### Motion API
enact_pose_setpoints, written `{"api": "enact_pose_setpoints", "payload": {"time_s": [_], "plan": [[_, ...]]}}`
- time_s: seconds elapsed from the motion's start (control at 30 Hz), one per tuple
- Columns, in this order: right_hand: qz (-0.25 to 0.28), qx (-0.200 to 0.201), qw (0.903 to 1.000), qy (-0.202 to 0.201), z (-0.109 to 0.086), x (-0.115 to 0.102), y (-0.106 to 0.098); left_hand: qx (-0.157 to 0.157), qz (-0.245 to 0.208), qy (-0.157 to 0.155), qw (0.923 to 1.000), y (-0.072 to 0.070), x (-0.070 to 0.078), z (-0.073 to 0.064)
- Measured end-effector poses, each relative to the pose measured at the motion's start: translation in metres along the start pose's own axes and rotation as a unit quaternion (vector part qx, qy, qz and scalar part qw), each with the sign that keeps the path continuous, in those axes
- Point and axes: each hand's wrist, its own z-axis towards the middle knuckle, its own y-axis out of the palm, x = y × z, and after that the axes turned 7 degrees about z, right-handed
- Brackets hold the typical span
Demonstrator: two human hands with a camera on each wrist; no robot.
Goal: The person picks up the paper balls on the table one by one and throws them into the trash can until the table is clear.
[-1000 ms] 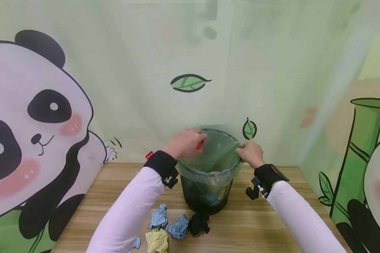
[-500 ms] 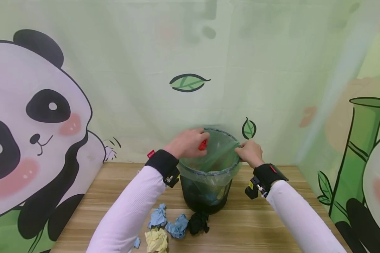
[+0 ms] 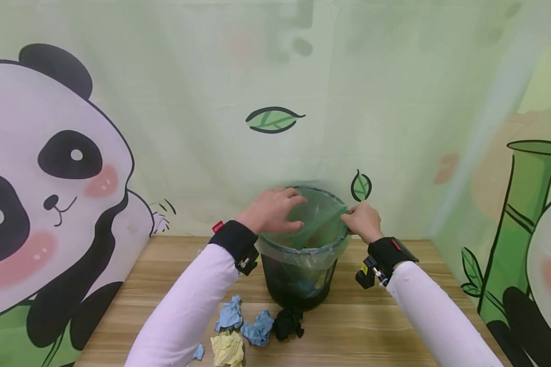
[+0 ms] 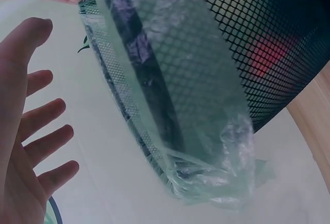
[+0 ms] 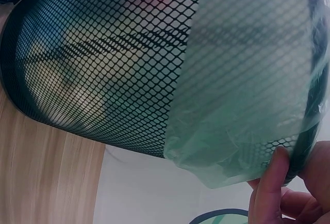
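Note:
A black mesh wastebasket [image 3: 284, 288] stands upright, with a thin green plastic bag [image 3: 303, 259] folded over its rim. My left hand [image 3: 274, 210] hovers above the left side of the mouth, fingers spread and holding nothing. My right hand [image 3: 365, 222] pinches the rim and the bag at the right side, thumb on one side and fingers on the other in the right wrist view. A blurred red crumpled paper [image 4: 265, 55] shows through the mesh inside the basket. Blurry yellow and blue shapes show lower down through the mesh.
In front of the basket on the wooden table [image 3: 372, 326] lie two blue crumpled papers [image 3: 257, 329], a yellow one [image 3: 227, 348] and a black one [image 3: 288, 324]. Another blue piece [image 3: 198, 351] peeks out beside my left sleeve. A panda-printed backdrop [image 3: 202, 153] stands close behind.
My left hand held the red crumpled paper over the basket, then uncurled its fingers and let it go; the paper is now inside. My right hand stayed on the rim.

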Motion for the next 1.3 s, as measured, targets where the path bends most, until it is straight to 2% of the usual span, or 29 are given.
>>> {"api": "enact_pose_setpoints", "payload": {"time_s": [0.37, 0.7, 1.0, 1.13, 1.3], "plan": [[-0.013, -0.003, 0.9999, 0.003, 0.002, 0.003, 0.002, 0.008, 0.016, 0.012, 0.9998, 0.003, 0.002, -0.016], [-0.015, -0.004, 0.9998, 0.008, 0.002, 0.004, 0.002, 0.067, 0.016, 0.069, 0.9953, 0.0, 0.012, -0.037], [-0.015, -0.001, 0.9999, 0.006, 0.002, 0.003, 0.001, 0.13, 0.018, 0.113, 0.9849, -0.004, 0.03, -0.054], [-0.015, -0.001, 0.9999, 0.007, 0.002, 0.003, 0.002, 0.145, 0.018, 0.132, 0.9805, -0.001, 0.041, -0.061], [-0.013, -0.002, 0.9999, 0.007, 0.003, 0.002, 0.003, 0.15, 0.014, 0.139, 0.9788, 0.003, 0.053, -0.072]]}}
